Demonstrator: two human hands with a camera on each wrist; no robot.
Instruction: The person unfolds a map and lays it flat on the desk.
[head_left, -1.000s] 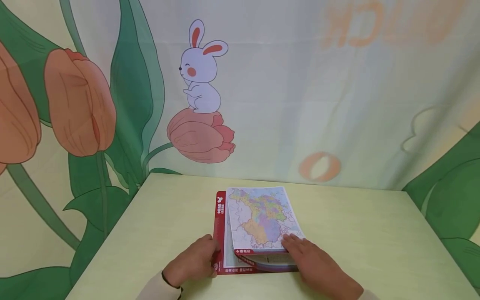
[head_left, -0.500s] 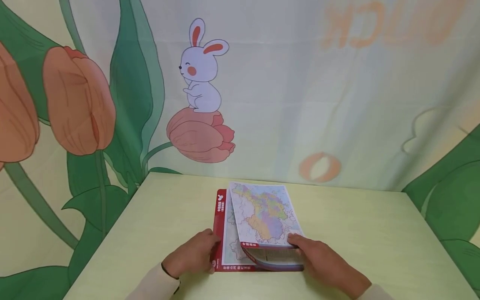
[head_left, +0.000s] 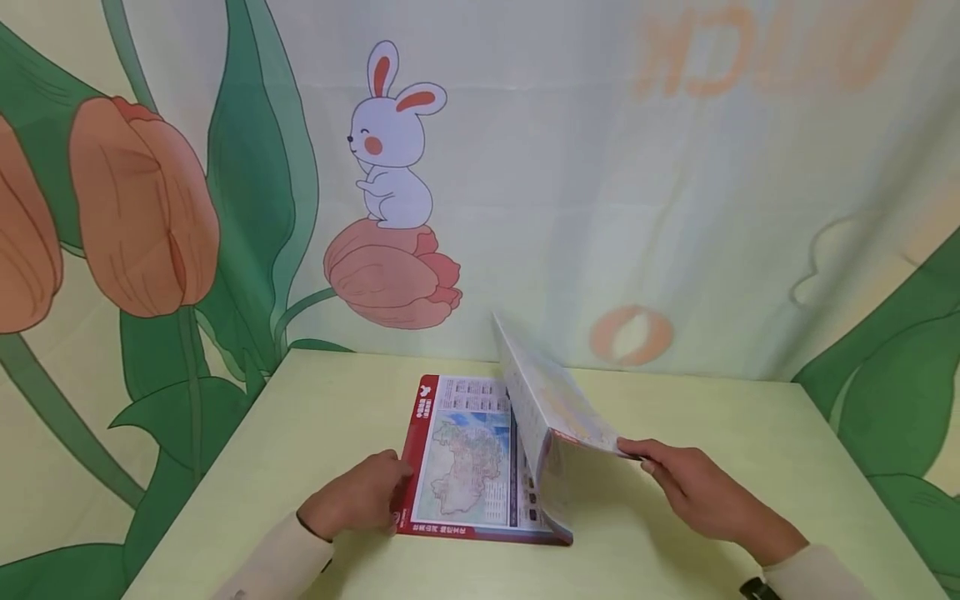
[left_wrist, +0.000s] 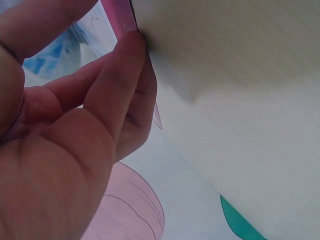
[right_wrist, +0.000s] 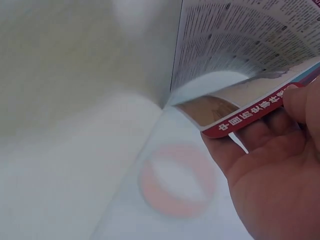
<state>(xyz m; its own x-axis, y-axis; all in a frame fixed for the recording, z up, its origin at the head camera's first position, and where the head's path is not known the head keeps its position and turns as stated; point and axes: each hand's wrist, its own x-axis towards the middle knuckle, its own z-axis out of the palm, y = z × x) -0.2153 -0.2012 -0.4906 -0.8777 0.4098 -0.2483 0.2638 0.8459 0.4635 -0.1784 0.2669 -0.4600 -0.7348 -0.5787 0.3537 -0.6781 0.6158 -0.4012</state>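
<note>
A red-bordered folding map (head_left: 468, 467) lies partly unfolded on the table, its left panel flat and its right panels lifted into a tent-like fold. My left hand (head_left: 363, 492) pinches the red left edge of the flat panel; the left wrist view shows the fingertips (left_wrist: 131, 42) at that edge. My right hand (head_left: 697, 487) holds the free edge of the raised panel (head_left: 573, 404), off to the right. Seen from the right wrist, the thumb lies on the red strip (right_wrist: 250, 117) and the fingers are underneath, with dense printed text on a panel behind.
The pale yellow table (head_left: 720, 417) spreads around the map. A curtain (head_left: 555, 167) printed with a rabbit, tulips and leaves hangs along the table's back edge. A black band (head_left: 759, 588) is at the right wrist.
My right hand has lifted the folded panels and drawn them to the right, which uncovers the flat left panel. The left hand still pinches the left edge, slightly farther left in view.
</note>
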